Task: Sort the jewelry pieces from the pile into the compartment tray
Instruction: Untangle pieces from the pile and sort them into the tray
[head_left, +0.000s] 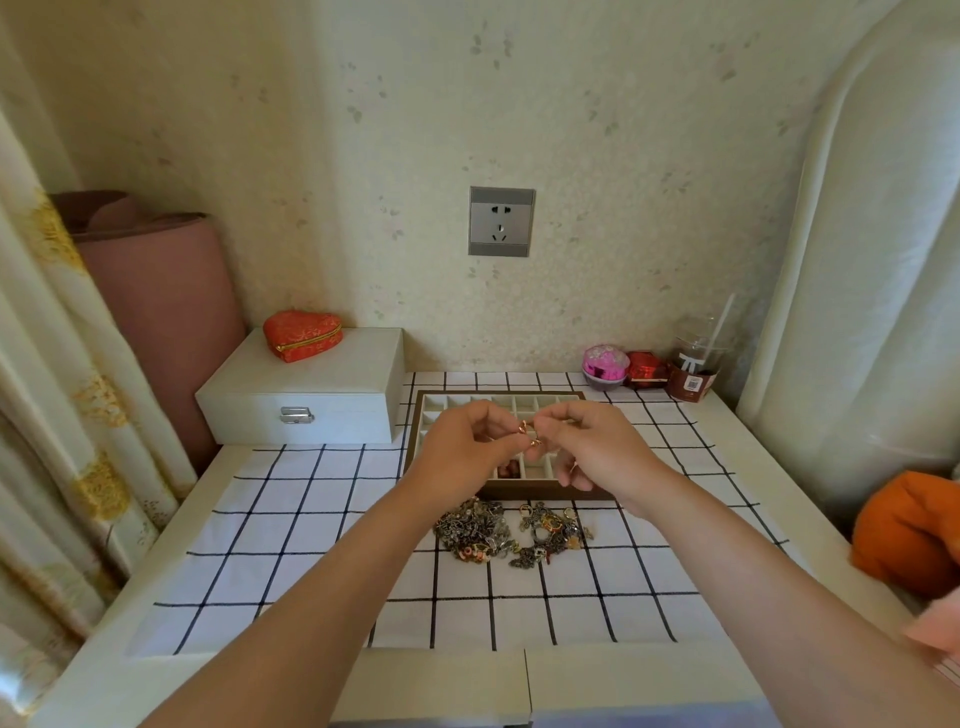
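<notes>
A pile of jewelry (511, 532), mostly dark metal chains and charms, lies on the checked cloth just in front of the compartment tray (498, 396). The tray has a brown frame and pale compartments; one near compartment holds a reddish piece (506, 469). Both my hands hover over the tray. My left hand (462, 447) and my right hand (597, 449) meet fingertip to fingertip and pinch small gold-coloured rings (529, 434) between them. The hands hide most of the tray's middle.
A white latched box (306, 400) with a red heart-shaped pouch (302, 335) stands at the back left. Pink and red small containers (605, 366) and a plastic cup with straw (696, 364) stand at the back right. An orange cloth (909, 530) lies at the right edge.
</notes>
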